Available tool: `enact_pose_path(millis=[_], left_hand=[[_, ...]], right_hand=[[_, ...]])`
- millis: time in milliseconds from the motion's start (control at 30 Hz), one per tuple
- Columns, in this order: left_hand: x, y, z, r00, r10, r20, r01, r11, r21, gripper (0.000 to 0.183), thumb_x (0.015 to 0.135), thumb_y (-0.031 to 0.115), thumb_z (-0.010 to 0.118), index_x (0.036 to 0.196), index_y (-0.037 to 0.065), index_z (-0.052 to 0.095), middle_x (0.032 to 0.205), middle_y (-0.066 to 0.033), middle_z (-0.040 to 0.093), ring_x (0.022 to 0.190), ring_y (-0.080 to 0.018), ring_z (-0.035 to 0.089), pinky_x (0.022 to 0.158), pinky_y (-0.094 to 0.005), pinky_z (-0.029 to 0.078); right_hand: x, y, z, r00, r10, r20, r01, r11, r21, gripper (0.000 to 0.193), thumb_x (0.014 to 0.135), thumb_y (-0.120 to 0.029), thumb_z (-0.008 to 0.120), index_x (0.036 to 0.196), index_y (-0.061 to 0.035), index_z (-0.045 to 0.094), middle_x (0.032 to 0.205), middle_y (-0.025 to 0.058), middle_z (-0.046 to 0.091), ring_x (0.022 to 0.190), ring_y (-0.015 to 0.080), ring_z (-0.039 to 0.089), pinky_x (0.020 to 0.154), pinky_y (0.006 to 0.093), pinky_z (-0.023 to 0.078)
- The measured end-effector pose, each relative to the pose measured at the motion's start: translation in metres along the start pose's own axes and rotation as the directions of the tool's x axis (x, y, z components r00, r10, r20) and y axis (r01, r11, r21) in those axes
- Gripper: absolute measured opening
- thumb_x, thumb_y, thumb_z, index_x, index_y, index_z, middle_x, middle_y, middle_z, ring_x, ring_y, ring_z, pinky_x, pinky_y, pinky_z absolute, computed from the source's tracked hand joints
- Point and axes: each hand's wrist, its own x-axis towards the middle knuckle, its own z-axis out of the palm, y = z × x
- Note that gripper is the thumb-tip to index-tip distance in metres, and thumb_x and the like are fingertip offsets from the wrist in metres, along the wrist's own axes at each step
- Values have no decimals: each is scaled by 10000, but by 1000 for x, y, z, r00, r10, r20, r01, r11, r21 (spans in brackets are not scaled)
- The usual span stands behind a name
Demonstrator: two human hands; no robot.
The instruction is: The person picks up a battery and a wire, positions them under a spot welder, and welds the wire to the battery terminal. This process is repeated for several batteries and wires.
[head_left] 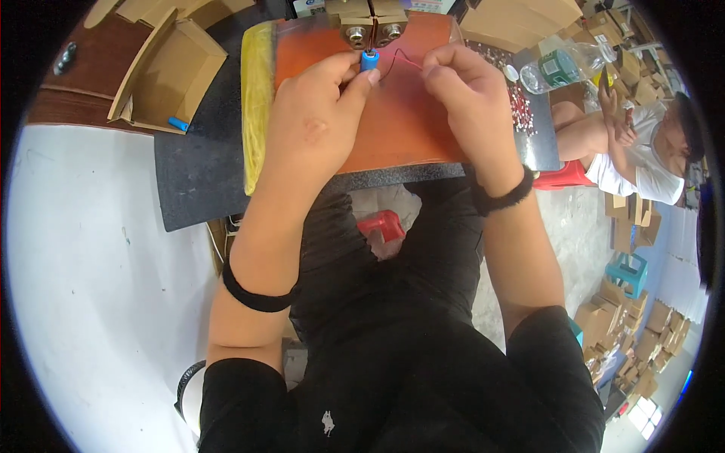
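Between the thumb and fingers of my left hand [321, 113] is a small blue battery cell [368, 60], one end toward the machine. That end sits just below the two dark electrode tips of a spot welder [373, 30], and whether they touch it I cannot tell. My right hand [470, 94] is closed in a pinch on a thin red wire [408, 60]. A dark wire runs alongside, looping over toward the cell. Both hands are above an orange-brown mat [393, 136] on the bench.
A yellow plastic-wrapped bundle [258, 106] lines the mat's left edge. Further left, an open cardboard box [170, 72] holds a blue cell [178, 124]. At right are a clear bottle [555, 69], scattered small red and white pieces [521, 109] and a seated person [642, 147].
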Motion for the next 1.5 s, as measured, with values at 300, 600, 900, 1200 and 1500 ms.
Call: enact_pose_path(millis=[300, 600, 900, 1200, 1500], left_hand=[[-14, -1, -14, 908, 405, 105, -405, 914, -22, 261, 828, 258, 748, 988, 54, 721, 874, -122, 688, 759, -289, 660, 690, -372, 520], [39, -99, -155, 948, -102, 302, -311, -80, 947, 140, 838, 131, 609, 897, 114, 735, 934, -93, 721, 923, -256, 677, 878, -383, 440], [48, -155, -155, 918, -249, 307, -367, -247, 897, 143, 856, 128, 603, 877, 127, 744, 854, -98, 736, 894, -246, 715, 912, -354, 448], [36, -118, -135, 935, -134, 330, -317, 107, 942, 166, 874, 100, 576, 1011, 97, 669, 864, -176, 707, 805, -374, 699, 730, -486, 563], [18, -87, -133, 944, -30, 328, -304, 302, 904, 161, 869, 174, 614, 970, 50, 635, 987, -215, 674, 901, -390, 663, 785, -491, 531]], right_hand=[[-21, -24, -29, 999, 45, 30, -50, 974, 221, 117, 881, -108, 526, 889, -9, 588, 792, -3, 515, 737, 92, 461, 675, 245, 368], [-144, 3, -161, 960, 193, -204, -240, 940, -241, 60, 855, -43, 511, 795, -36, 516, 776, -16, 469, 731, 87, 433, 668, 239, 353], [-178, 137, -175, 896, 89, -434, -369, 691, -621, 160, 868, -83, 614, 991, 18, 607, 884, 163, 648, 780, 278, 643, 724, 369, 512], [-73, 91, -99, 960, -273, -65, 140, 667, -732, 266, 849, -87, 643, 1112, -47, 623, 1042, 145, 618, 1013, 333, 596, 889, 394, 481], [-48, 111, -74, 972, -234, 14, 162, 631, -759, 171, 841, -96, 622, 996, -28, 652, 973, 158, 600, 957, 371, 587, 818, 439, 485]])
